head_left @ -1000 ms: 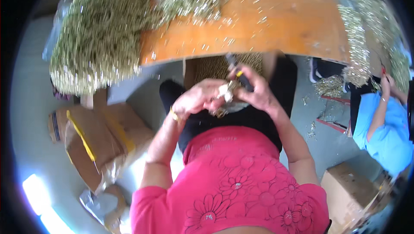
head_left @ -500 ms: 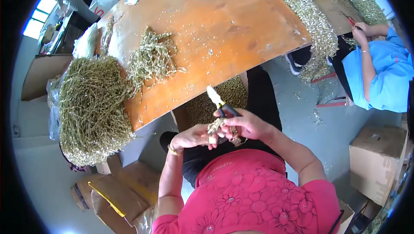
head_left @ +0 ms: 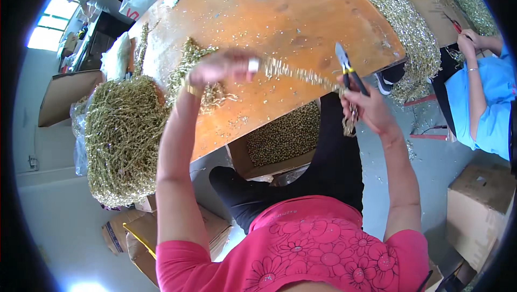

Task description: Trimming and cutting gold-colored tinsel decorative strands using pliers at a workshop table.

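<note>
Gold tinsel strand (head_left: pixel 301 74) stretches between both hands: left hand (head_left: pixel 223 66) fingers pinch its nine-o'clock end over the table (head_left: pixel 280 12); right hand (head_left: pixel 366 106) grips pliers (head_left: pixel 347 71).

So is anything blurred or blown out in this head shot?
Head view: the left hand is motion-blurred; the right hand and pliers are sharper; the window top left is blown out; the table edge bows; corners are black.

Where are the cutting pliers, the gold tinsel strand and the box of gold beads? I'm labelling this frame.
cutting pliers (head_left: pixel 347 71), head view, at the pivot.
gold tinsel strand (head_left: pixel 299 73), head view, mid-length.
box of gold beads (head_left: pixel 283 138), head view, on the beads.
</note>
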The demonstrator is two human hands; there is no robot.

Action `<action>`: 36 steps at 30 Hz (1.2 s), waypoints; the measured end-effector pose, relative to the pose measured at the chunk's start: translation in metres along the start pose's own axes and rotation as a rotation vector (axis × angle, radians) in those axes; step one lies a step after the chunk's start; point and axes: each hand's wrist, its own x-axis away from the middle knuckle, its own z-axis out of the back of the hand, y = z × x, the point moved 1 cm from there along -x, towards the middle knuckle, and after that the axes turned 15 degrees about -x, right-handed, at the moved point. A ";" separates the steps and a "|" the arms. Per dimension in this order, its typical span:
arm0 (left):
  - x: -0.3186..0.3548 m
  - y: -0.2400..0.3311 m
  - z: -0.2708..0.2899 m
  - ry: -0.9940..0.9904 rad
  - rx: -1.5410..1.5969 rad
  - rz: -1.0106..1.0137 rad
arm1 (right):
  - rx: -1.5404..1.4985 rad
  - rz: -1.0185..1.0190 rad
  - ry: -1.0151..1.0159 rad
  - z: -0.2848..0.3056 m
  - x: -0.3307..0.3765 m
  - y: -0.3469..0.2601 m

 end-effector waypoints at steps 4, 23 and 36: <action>-0.103 0.009 0.064 0.134 -0.117 -0.109 | 0.647 0.236 0.222 0.020 -0.049 -0.040; -0.030 -0.029 0.138 0.475 0.330 -0.537 | -0.146 0.663 0.470 0.092 0.034 0.042; 0.082 -0.091 -0.088 1.198 -0.921 0.452 | 0.175 0.238 -0.090 -0.077 -0.013 0.126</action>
